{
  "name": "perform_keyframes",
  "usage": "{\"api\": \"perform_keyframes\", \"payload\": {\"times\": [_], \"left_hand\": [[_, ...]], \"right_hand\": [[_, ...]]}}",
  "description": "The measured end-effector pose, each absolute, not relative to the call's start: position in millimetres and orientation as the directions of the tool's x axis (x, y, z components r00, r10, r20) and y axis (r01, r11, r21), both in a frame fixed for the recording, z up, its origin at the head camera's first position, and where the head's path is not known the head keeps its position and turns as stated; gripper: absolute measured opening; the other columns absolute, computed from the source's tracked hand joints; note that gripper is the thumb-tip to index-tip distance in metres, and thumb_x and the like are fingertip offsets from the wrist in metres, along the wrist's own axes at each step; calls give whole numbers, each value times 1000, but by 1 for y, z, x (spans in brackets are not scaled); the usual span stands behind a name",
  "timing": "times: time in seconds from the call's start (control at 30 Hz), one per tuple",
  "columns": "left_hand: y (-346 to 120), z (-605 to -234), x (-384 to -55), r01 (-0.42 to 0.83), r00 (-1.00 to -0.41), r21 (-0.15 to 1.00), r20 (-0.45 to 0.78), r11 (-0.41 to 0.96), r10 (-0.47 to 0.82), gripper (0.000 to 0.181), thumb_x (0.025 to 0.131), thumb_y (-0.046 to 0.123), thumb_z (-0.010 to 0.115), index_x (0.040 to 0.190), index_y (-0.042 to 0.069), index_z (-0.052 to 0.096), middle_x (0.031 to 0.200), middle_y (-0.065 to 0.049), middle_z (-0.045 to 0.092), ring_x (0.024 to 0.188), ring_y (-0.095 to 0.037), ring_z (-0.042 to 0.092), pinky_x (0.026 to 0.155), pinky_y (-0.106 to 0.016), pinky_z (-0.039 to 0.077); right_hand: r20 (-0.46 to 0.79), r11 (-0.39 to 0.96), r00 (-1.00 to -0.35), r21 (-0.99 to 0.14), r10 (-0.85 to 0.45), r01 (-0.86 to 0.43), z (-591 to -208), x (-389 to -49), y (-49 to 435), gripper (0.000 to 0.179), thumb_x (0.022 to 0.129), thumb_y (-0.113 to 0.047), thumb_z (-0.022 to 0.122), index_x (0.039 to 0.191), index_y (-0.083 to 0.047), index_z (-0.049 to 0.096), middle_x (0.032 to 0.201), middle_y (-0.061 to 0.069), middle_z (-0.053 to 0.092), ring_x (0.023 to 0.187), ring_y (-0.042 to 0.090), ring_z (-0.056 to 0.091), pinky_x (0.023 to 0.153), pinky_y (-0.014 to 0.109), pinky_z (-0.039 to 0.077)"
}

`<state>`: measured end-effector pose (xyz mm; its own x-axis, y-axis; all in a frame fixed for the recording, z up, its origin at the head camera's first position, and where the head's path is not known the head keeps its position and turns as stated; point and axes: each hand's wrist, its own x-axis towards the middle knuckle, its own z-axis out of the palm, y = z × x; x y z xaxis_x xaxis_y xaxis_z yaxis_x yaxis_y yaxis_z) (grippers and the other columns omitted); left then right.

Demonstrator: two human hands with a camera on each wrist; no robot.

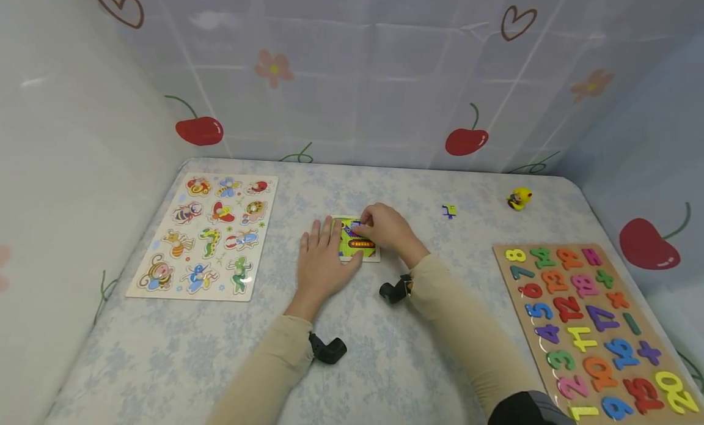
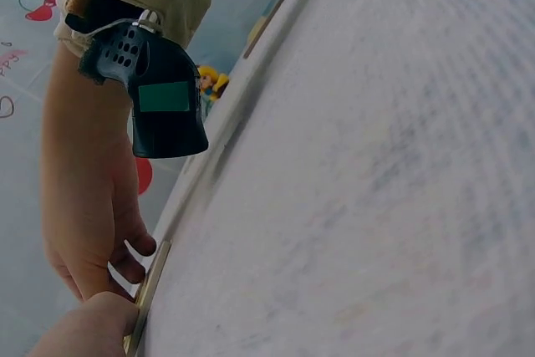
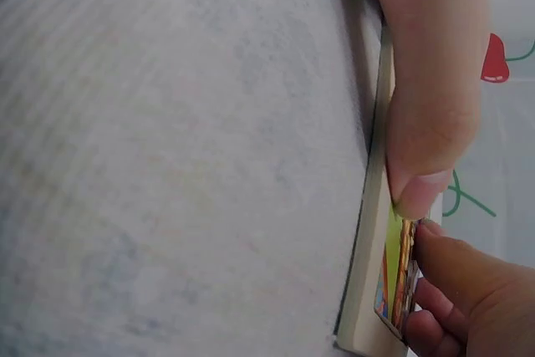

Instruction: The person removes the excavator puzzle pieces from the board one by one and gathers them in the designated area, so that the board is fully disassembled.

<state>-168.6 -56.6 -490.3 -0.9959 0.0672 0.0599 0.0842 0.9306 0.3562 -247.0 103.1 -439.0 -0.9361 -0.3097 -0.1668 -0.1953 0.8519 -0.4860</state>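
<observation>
Pale wood, fiddly fit

My left hand [image 1: 326, 260] flat, fingers straight, bracing the thin square puzzle [image 1: 360, 244] on mottled table [image 1: 379, 345]. Right hand [image 1: 388, 224] curled, pinching a small piece [image 1: 356, 224]; set crooked, it may jam, or the puzzle skid if my left lightens. Beyond: loose jigsaw-edged bit [image 1: 449, 210]. Farther, glossy toy [image 1: 519, 199].

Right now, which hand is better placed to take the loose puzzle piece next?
Probably the right hand: it is nearer the loose piece; the left hand rests on the puzzle.

Yellow-green puzzle [image 1: 362, 244] with purple and orange patches; beige sleeves [image 1: 462, 321]; blue-mottled white tablecloth [image 1: 165, 351]; cherry-patterned pale curtain [image 1: 357, 101]
</observation>
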Motion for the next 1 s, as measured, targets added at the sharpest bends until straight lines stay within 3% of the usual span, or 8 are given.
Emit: {"api": "perform_keyframes", "payload": {"times": [0.13,0.3,0.53,0.7,0.83,1.0], "left_hand": [[-56,-489,-169,88,-995,355,67,931,69,87,91,70,38,160,20,20,168,-3,15,156,-28,8,125,-52,9],[-56,-489,-170,85,-996,347,58,934,69,87,91,70,38,160,20,20,168,-2,15,156,-28,8,125,-52,9],[-56,-490,-170,79,-997,348,46,934,67,88,91,71,37,161,20,19,168,-2,13,156,-27,6,125,-52,8],[-56,-491,-170,78,-997,349,39,934,69,88,91,71,37,161,20,18,169,-2,13,156,-27,5,126,-51,7],[-56,-491,-170,81,-997,346,44,935,69,89,91,72,37,160,19,19,169,-2,13,156,-28,6,126,-51,8],[-57,-491,-169,77,-997,347,43,935,66,88,91,71,37,161,20,18,169,-2,13,156,-28,6,126,-51,7]], "right_hand": [[-169,836,-937,-518,-306,-180,-440,-248,104,27,93,-39,68,98,-13,66,90,3,60,78,18,55,69,31,44],[-144,820,-934,-535,-327,-204,-441,-249,105,28,94,-37,68,110,-15,63,89,4,58,75,20,52,67,32,42],[-115,791,-925,-562,-363,-241,-444,-248,106,25,96,-31,66,115,-15,67,104,4,61,93,21,57,84,38,49],[-117,775,-929,-593,-350,-217,-449,-248,107,33,95,-29,67,123,-11,66,110,5,63,101,20,59,93,39,50],[-126,749,-934,-637,-334,-182,-454,-249,108,39,94,-27,68,129,-9,63,110,4,64,101,19,58,94,38,49],[-120,729,-933,-660,-339,-180,-455,-250,109,35,94,-25,69,125,-9,65,107,5,62,97,19,57,90,36,49]]}}
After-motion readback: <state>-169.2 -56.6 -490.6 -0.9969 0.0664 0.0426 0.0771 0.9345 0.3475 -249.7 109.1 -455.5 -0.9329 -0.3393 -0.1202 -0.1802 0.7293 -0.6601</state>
